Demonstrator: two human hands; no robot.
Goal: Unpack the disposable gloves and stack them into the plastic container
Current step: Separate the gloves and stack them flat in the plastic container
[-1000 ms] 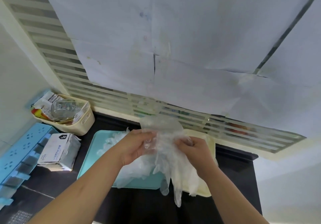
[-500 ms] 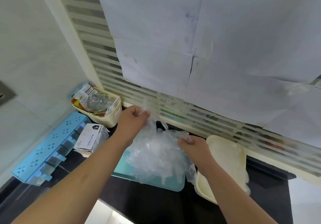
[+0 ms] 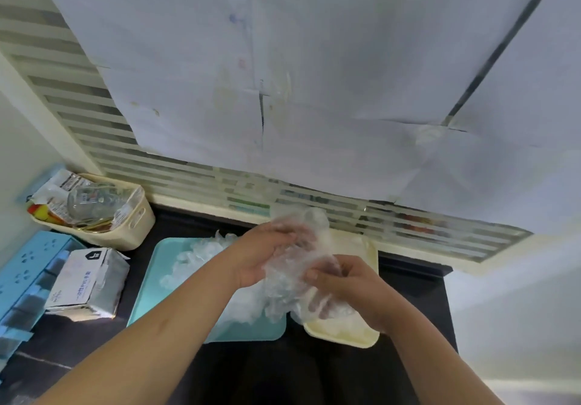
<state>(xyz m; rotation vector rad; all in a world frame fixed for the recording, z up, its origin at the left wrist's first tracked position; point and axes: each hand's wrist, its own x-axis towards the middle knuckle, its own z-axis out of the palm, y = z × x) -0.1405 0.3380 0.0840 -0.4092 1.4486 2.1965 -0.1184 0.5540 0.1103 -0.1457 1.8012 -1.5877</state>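
— What does the room look like?
— A dark worktop (image 3: 283,373) runs under a striped window (image 3: 94,121) papered with white sheets (image 3: 314,59).
— And the gloves?
— At lower centre, the left hand (image 3: 261,257) and right hand (image 3: 349,282) each close their grip on a clear glove bunch (image 3: 289,282), above the teal tray (image 3: 147,297) and cream container (image 3: 345,340).

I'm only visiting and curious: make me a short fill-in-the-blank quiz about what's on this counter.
Counting the left hand and right hand, ____ hands (a number) grip the clear gloves. The glove box lies ____ of the teal tray. The cream container sits on the tray's ____ side.
Missing: two; left; right.
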